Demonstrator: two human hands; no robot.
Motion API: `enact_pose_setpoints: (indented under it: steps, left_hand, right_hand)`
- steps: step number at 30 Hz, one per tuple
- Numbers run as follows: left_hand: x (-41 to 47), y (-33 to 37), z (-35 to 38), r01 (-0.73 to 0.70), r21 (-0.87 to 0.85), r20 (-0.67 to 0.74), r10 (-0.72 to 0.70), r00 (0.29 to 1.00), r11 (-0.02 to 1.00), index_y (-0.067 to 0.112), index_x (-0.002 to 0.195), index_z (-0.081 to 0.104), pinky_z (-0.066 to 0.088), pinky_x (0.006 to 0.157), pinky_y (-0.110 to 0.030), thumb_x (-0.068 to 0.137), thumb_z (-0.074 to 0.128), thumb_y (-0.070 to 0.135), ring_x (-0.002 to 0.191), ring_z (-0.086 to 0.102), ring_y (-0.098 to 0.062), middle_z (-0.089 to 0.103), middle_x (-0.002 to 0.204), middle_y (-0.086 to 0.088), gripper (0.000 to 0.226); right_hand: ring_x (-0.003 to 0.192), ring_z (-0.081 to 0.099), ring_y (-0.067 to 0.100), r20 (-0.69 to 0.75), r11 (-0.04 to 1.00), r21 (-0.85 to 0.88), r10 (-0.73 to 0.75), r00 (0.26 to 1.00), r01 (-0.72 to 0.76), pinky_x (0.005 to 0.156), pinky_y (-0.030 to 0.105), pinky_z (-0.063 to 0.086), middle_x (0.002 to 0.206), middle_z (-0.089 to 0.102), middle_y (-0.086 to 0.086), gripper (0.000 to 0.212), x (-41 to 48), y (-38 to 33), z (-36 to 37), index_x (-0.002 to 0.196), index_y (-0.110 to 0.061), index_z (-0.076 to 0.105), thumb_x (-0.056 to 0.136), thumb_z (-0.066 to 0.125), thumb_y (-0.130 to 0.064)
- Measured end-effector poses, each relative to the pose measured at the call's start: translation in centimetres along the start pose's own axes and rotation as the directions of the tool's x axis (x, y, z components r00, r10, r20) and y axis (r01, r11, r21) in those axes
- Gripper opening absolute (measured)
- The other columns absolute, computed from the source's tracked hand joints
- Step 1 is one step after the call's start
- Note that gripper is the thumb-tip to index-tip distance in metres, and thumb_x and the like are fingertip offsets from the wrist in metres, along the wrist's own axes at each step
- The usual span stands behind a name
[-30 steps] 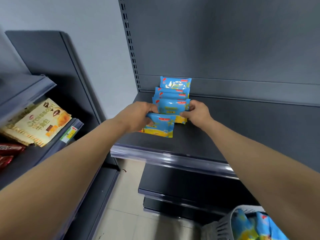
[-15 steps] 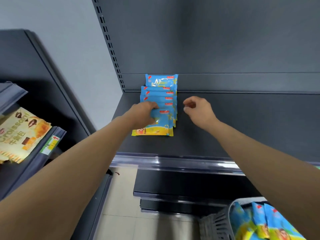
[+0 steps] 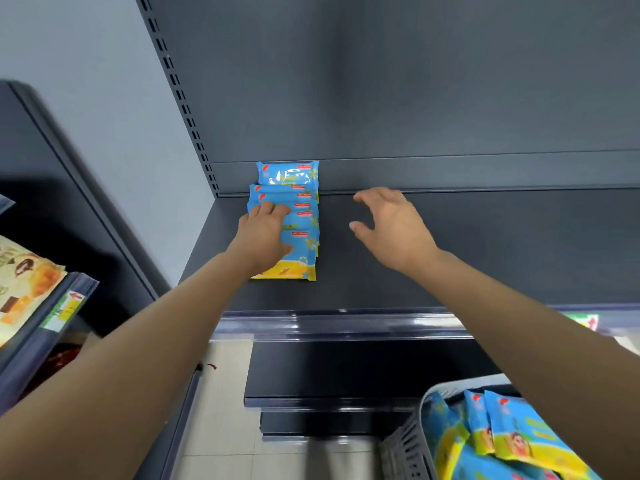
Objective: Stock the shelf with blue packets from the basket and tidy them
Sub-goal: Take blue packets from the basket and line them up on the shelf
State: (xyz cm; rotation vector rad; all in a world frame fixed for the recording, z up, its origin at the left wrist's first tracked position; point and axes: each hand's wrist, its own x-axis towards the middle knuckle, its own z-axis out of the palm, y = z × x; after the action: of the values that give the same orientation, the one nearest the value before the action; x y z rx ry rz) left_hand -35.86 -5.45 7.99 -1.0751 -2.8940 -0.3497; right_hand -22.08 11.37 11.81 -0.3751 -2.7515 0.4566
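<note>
**A:** What was nearest the camera?

**B:** At the near right, a grey slatted basket (image 3: 403, 445) held blue packets (image 3: 512, 441) with yellow lower halves. On a separate rack at the near left, tan croissant packs (image 3: 20, 285) lay behind a price label (image 3: 64, 311).

**A:** And farther in?

**B:** Two bare forearms reached across the dark shelf (image 3: 485, 265). The left hand (image 3: 265, 235) rested on a row of packets (image 3: 304, 237), fingers fairly straight and pressing down on its left part. Its grip was released, with nothing curled around a packet.

**A:** The right hand?

**B:** The right hand (image 3: 391, 225) hovered over bare shelf to the right of the row, apart from it. Its fingers were spread and gently curved, the grip released and holding nothing.

**A:** How did the row lie?

**B:** The packets overlapped like shingles, running from mid-shelf toward the far left corner. The farthest packet (image 3: 287, 173) stood upright against the back panel.
</note>
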Motion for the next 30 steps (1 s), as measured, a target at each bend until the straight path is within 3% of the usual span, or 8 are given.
enact_pose_setpoints:
  steps: [4,8,11,17,21,26,30]
  left_hand:
    - [-2.2,3.8,-2.2,-0.089,-0.070,-0.090,0.083,0.993,0.994,0.016,0.134,0.041,0.025,0.103,-0.038,0.082,0.066,0.025,0.123,0.036,-0.028,0.041,0.134,-0.006,0.058]
    - [-5.4,9.0,-4.7,-0.170,-0.112,-0.201,0.145,0.969,0.979,0.014,0.130,0.046,0.022,0.099,-0.031,0.081,0.068,0.022,0.123,0.037,-0.026,0.046,0.130,-0.007,0.054]
    - [-8.5,13.9,-5.6,-0.252,-0.136,-0.250,0.213,0.945,0.958,0.011,0.128,0.049,0.026,0.103,-0.034,0.080,0.069,0.019,0.120,0.040,-0.028,0.049,0.126,-0.010,0.052]
    - [-15.3,23.5,-4.5,-0.383,-0.125,-0.299,0.334,0.894,0.915,0.007,0.124,0.053,0.030,0.104,-0.039,0.080,0.069,0.017,0.117,0.045,-0.029,0.051,0.123,-0.012,0.048]
    - [-19.8,28.4,-3.1,-0.403,-0.141,-0.391,0.323,0.862,0.904,0.008,0.121,0.055,0.029,0.097,-0.037,0.079,0.068,0.017,0.112,0.048,-0.031,0.051,0.121,-0.013,0.045]
    - [-23.6,32.0,-1.2,-0.424,-0.121,-0.375,0.354,0.857,0.898,0.007,0.118,0.056,0.025,0.093,-0.030,0.078,0.068,0.016,0.108,0.049,-0.031,0.053,0.118,-0.013,0.042]
    - [-25.1,32.7,0.7,-0.379,-0.141,-0.320,0.320,0.892,0.915,0.008,0.118,0.056,0.029,0.094,-0.033,0.079,0.069,0.016,0.110,0.048,-0.030,0.053,0.117,-0.011,0.042]
  right_hand:
    - [0.129,0.034,0.023,-0.039,0.989,-0.129,-0.080,0.996,0.074,0.103,0.034,0.027,0.138,0.044,0.003,0.047,-2.6,0.0,-2.8,0.134,-0.014,0.042,0.092,0.053,-0.030]
    - [0.131,0.032,0.023,-0.088,0.978,-0.170,-0.137,0.987,0.121,0.104,0.033,0.023,0.139,0.043,0.003,0.047,-6.2,1.1,-6.0,0.134,-0.013,0.043,0.091,0.054,-0.029]
    - [0.132,0.032,0.024,-0.118,0.974,-0.185,-0.155,0.981,0.131,0.104,0.033,0.024,0.138,0.044,0.005,0.046,-9.6,2.6,-8.4,0.134,-0.012,0.044,0.091,0.055,-0.027]
    - [0.125,0.041,0.028,-0.178,0.961,-0.253,-0.160,0.971,0.112,0.100,0.036,0.027,0.132,0.050,0.009,0.043,-17.6,7.7,-12.4,0.129,-0.009,0.050,0.088,0.058,-0.022]
    - [0.116,0.049,0.034,-0.241,0.946,-0.304,-0.187,0.952,0.108,0.096,0.041,0.033,0.123,0.057,0.013,0.041,-23.0,10.9,-14.2,0.120,-0.004,0.056,0.082,0.062,-0.019]
    - [0.113,0.053,0.037,-0.237,0.937,-0.313,-0.237,0.942,0.157,0.093,0.044,0.038,0.117,0.059,0.017,0.039,-28.1,13.4,-14.7,0.114,-0.001,0.060,0.077,0.065,-0.014]
    - [0.112,0.053,0.036,-0.194,0.938,-0.295,-0.242,0.951,0.179,0.092,0.043,0.038,0.117,0.060,0.016,0.036,-29.9,14.7,-13.9,0.112,-0.001,0.061,0.078,0.064,-0.013]
